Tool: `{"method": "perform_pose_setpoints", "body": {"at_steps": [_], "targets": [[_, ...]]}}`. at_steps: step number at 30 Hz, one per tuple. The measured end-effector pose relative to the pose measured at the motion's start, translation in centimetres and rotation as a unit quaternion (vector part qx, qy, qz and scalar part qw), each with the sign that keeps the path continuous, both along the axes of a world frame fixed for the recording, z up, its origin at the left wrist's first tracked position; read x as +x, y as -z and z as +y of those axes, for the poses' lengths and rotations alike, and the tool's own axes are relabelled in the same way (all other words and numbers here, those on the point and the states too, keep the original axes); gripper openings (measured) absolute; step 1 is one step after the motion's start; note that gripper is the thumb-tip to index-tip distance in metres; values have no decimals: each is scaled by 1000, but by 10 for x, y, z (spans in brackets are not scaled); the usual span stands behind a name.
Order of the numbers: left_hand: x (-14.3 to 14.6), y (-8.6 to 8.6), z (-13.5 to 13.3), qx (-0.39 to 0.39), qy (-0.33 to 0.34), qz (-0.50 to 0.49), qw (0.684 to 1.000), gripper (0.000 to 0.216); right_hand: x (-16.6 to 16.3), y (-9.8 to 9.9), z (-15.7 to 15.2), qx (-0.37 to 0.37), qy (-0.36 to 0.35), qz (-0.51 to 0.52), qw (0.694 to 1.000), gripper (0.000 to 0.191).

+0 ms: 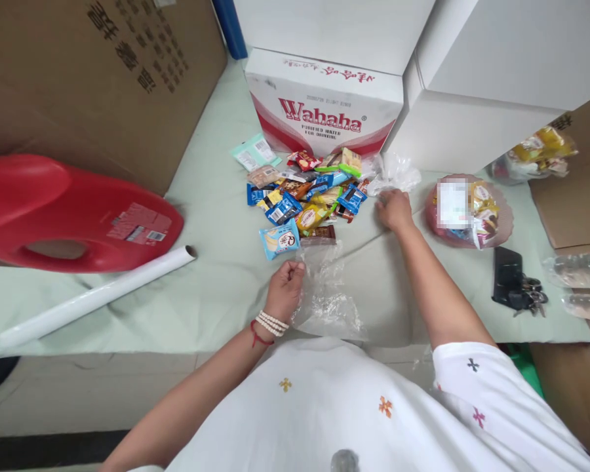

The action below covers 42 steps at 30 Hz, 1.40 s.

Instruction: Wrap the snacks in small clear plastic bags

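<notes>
My left hand [286, 286] pinches the edge of a clear plastic bag [332, 295], which lies crumpled on the table's near side. Just beyond it is a pile of small wrapped snacks [295, 190] in blue, yellow, red and brown. A light blue snack packet [279, 240] sits nearest to my left hand. At the pile's right side, my right hand [394, 208] rests low with its fingers curled. A second crumpled clear plastic bag [398, 174] touches or lies right behind that hand; whether the fingers grip it is hidden.
A Wahaha water carton [324, 111] stands behind the pile. On the left are a red plastic jug [93, 216], a white tube [98, 298] and a large cardboard box [88, 85]. To the right sit a pink bowl of snacks [504, 216], a black wallet [506, 272] and keys [533, 298].
</notes>
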<state>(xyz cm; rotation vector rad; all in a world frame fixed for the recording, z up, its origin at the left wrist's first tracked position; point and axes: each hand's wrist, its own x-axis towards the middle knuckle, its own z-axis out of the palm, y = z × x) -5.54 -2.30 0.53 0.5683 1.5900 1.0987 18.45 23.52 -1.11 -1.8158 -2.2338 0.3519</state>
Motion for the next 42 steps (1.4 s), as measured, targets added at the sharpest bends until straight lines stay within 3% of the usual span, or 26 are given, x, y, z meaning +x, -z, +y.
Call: {"method": "perform_pose_setpoints", "body": {"at_steps": [4,8,10,13,17,22,26,29,32,34,35,38,40,42], "targets": [[-2,-3,-2,-4,15,-42,999,57,-5,-13,-4,10,9,18,1000,38],[-4,-3,-1,0,27,-87,996,68,10,-29,-64,57,30,128,990,37],[-5,-2,1,2,36,-96,995,71,14,-31,-103,-6,52,221,974,36],[-6,0,5,0,52,-94,994,69,10,-25,-152,-142,95,338,926,37],[-5,-3,7,2,50,-102,994,68,-9,-15,-188,-227,144,399,877,36],[-4,-13,1,23,54,-125,990,61,-37,-15,-202,-278,142,459,831,47],[-7,-12,-2,27,67,-141,987,61,-46,-26,-205,-386,127,534,741,45],[-12,-3,-4,64,40,-35,997,72,-45,-37,-205,-402,139,573,701,42],[-16,-2,-11,137,-26,200,970,76,-44,-47,-208,-368,150,592,701,41],[-13,-11,-15,177,2,282,943,48,-46,-52,-212,-338,145,593,716,39],[-10,-18,-16,190,48,276,941,37,-48,-55,-215,-323,138,591,726,37],[6,-37,-9,187,193,132,954,39,-56,-60,-226,-293,96,569,762,34],[18,-43,-1,174,204,23,963,40,-58,-63,-232,-279,68,546,787,31],[23,-43,4,162,157,-69,972,41,-56,-64,-234,-255,63,536,803,29]]}}
